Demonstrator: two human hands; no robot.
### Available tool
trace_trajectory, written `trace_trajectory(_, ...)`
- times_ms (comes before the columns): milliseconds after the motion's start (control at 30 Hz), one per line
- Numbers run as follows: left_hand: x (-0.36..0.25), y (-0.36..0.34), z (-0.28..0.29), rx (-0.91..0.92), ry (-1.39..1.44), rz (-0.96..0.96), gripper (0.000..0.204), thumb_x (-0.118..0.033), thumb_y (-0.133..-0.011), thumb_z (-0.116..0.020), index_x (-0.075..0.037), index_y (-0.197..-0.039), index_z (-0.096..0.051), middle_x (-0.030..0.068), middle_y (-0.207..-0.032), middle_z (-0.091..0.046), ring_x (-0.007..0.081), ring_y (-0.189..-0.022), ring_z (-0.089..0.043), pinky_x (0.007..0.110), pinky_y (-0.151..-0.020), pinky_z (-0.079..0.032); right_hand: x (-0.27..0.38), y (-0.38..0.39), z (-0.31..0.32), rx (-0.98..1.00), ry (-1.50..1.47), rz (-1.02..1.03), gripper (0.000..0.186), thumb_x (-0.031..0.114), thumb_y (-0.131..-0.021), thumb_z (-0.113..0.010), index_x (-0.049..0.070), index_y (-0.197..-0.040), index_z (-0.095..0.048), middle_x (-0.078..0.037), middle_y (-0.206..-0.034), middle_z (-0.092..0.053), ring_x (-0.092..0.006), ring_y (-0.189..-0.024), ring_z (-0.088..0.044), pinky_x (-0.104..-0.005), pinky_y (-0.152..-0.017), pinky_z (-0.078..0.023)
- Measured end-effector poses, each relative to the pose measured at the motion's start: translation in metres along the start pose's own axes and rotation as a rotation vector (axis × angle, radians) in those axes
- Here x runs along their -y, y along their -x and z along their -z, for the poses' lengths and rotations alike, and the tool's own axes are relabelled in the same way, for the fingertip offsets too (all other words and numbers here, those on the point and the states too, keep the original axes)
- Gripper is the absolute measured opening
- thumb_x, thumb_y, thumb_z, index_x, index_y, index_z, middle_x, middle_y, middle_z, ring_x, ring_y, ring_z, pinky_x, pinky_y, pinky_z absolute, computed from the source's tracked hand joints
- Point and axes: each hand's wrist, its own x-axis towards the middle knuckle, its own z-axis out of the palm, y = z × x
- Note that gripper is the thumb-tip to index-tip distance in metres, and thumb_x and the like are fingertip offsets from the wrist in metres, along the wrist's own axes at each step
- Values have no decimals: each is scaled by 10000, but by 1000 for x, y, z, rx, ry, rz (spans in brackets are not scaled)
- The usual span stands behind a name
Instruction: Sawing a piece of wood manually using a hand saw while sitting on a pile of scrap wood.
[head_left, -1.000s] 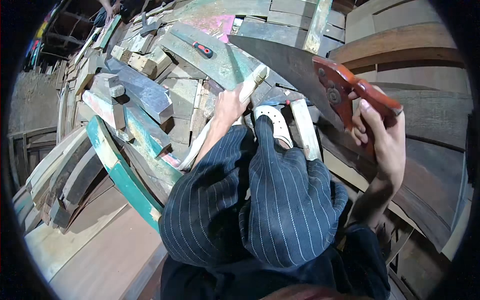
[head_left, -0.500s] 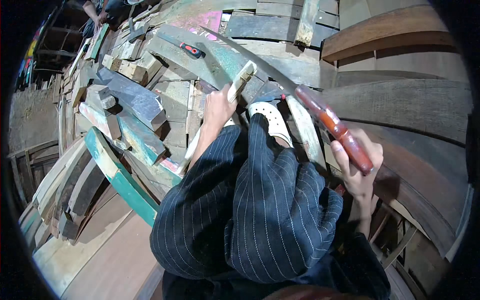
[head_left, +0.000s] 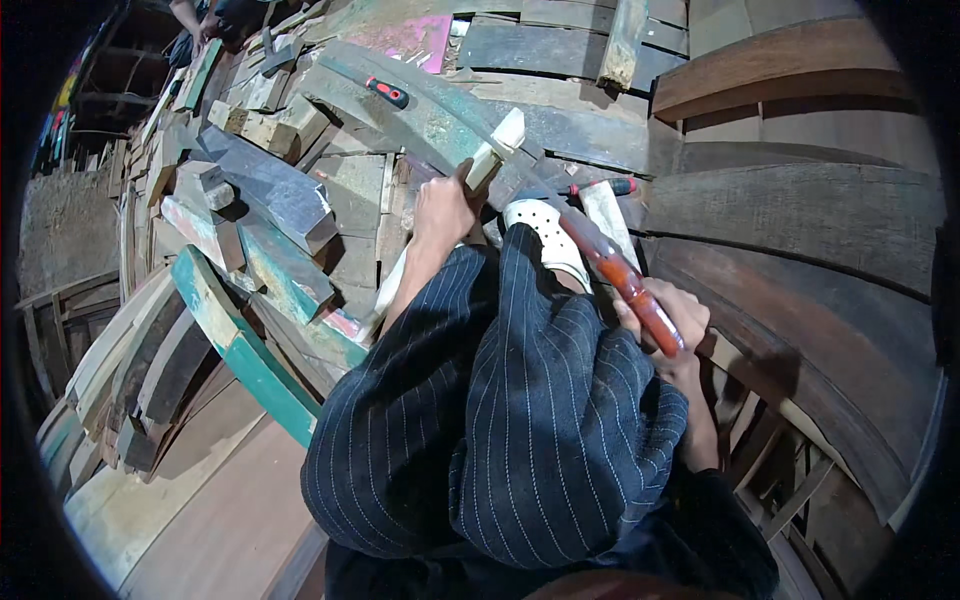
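Curved timbers [head_left: 800, 225]: large and brown, they lie at the right side.
Greenish board [head_left: 440, 130]: it lies ahead of the feet.
Handsaw [head_left: 620, 272]: its red-brown handle is in the right grip; its blurred blade points forward and left, across the wooden strip. Whether the teeth touch, I cannot tell.
Wooden strip [head_left: 497, 146]: it is in the left grip, its pale end beyond the fingers.
Right grip [head_left: 675, 315]: closed around the saw handle.
Left grip [head_left: 443, 212]: closed on the strip, beside the white clog [head_left: 545, 232].
Screwdriver [head_left: 388, 93]: red and black handle, resting on the greenish board.
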Motion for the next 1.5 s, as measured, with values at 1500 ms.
trace_trajectory(1500, 18, 6, 7, 37, 138, -8, 146, -82, -754, -619, 46, -812, -656, 283, -717, -617, 418, -740, -649, 468, -676, -537, 23, 1, -22, 135, 334, -250, 235, 200, -707, -800, 109, -855, -642, -123, -647, -604, -252, -557, -573, -340, -615, -452)
